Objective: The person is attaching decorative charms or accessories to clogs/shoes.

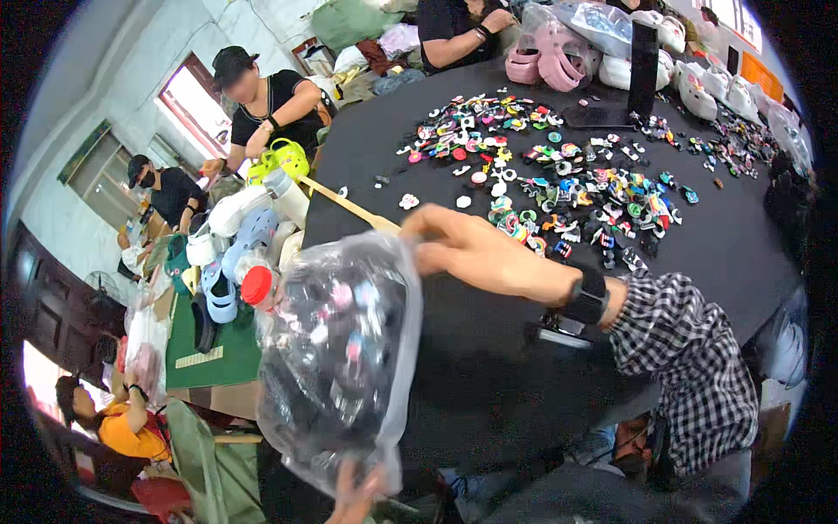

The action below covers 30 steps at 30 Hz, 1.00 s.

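Observation:
A clear plastic bag (349, 349) hangs tilted in front of me over the near left edge of the black table. Through its film I see dark shoes with small coloured charms on them; glare hides much of their shape. My right hand (463, 253), slightly blurred, pinches the bag at its upper right corner. Down at the lower edge of the picture my left hand (356, 496) has its fingers closed at the bag's bottom end; motion blurs them. Beyond my right hand, loose shoe charms (602, 192) lie in several heaps.
The black table (358, 148) has a dark upright stand (643, 70) at the back. Pink clogs (559, 52) and white shoes (696, 92) sit behind it. At left are blue clogs (218, 293), a red-capped bottle (258, 286) and a wooden stick (349, 205). Several people work around.

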### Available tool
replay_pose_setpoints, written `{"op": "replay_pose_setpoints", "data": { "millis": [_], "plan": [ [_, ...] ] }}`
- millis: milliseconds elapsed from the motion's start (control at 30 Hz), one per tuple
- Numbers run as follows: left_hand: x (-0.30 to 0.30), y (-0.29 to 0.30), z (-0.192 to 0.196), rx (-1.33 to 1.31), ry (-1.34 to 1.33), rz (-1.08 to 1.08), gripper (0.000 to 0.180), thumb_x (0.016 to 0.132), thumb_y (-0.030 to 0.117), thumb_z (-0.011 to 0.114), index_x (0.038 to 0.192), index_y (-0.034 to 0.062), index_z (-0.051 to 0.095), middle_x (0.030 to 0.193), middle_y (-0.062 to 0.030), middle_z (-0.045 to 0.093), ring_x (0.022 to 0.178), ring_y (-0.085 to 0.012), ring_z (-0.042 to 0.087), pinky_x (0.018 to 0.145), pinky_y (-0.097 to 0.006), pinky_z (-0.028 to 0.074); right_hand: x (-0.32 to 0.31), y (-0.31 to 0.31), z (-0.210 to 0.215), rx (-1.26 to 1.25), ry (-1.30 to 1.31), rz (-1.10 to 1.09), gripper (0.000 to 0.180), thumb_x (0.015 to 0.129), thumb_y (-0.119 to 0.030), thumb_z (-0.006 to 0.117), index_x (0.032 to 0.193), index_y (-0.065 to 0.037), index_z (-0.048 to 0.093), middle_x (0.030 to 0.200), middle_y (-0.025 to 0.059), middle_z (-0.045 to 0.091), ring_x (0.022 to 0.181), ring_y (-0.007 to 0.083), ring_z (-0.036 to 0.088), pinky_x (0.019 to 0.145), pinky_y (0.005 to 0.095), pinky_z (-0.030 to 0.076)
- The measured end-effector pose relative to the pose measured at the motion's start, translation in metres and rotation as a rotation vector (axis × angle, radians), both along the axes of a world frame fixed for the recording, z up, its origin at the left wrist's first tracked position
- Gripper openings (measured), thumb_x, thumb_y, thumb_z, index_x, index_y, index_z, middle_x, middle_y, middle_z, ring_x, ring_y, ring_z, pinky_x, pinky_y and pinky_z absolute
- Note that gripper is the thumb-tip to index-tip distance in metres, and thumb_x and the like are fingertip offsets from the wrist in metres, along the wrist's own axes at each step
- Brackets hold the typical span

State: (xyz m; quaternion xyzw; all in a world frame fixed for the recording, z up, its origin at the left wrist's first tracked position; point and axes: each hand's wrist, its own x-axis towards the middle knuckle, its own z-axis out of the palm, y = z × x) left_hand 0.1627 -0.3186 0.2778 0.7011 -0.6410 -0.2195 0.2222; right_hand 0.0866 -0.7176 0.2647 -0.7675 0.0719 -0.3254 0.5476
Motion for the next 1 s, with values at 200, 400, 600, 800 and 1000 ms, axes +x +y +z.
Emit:
{"op": "replay_pose_setpoints", "data": {
  "millis": [200,400,600,800,1000],
  "plan": [
    [-0.037,-0.077,0.003,-0.046,0.226,-0.112,0.072,0.092,0.023,0.066,0.153,0.0134,0.028,0.161,-0.0175,0.007,0.146,-0.0360,0.020,0.112,-0.049,0.031,-0.035,0.079,0.015,-0.449,-0.112,0.207,0.036,0.083,-0.007,0.061,0.117,0.001,0.054,0.126,0.0244,0.051,0.117,0.0401,0.053,0.098,0.0425,0.047],
    [-0.030,-0.052,0.010,-0.227,0.342,0.094,0.030,0.081,-0.001,0.065,0.111,0.0010,0.069,0.112,-0.0134,0.069,0.103,-0.0286,0.066,0.088,-0.036,0.053,-0.078,0.123,0.009,-0.949,0.031,0.294,0.033,0.084,-0.018,0.063,0.114,-0.004,0.061,0.146,0.0236,0.038,0.134,0.0360,0.040,0.108,0.0444,0.037],
    [0.005,-0.015,-0.006,-0.597,-0.537,0.822,0.049,0.083,0.002,0.062,0.132,0.0002,0.053,0.131,-0.0192,0.056,0.120,-0.0339,0.054,0.101,-0.040,0.042,-0.051,0.141,-0.008,-0.984,0.072,0.020,0.056,0.081,-0.029,0.069,0.125,0.001,0.054,0.149,0.0228,0.034,0.134,0.0348,0.040,0.107,0.0432,0.036],
    [0.050,0.000,-0.047,-0.325,-0.196,1.041,0.023,0.090,0.011,0.062,0.108,-0.0032,0.058,0.080,-0.0170,0.059,0.069,-0.0245,0.056,0.065,-0.036,0.045,-0.039,0.112,-0.018,-0.766,-0.016,0.026,0.061,0.086,-0.020,0.067,0.135,0.007,0.043,0.145,0.0232,0.040,0.126,0.0363,0.049,0.103,0.0423,0.045],
    [-0.029,-0.078,-0.035,-0.529,-0.170,0.474,0.013,0.087,0.011,0.065,0.084,0.0000,0.061,0.075,-0.0171,0.060,0.064,-0.0332,0.060,0.059,-0.040,0.047,-0.051,0.070,-0.016,-0.584,-0.101,-0.331,0.060,0.087,-0.016,0.067,0.136,0.007,0.041,0.143,0.0281,0.039,0.132,0.0436,0.040,0.112,0.0454,0.033]
  ]
}}
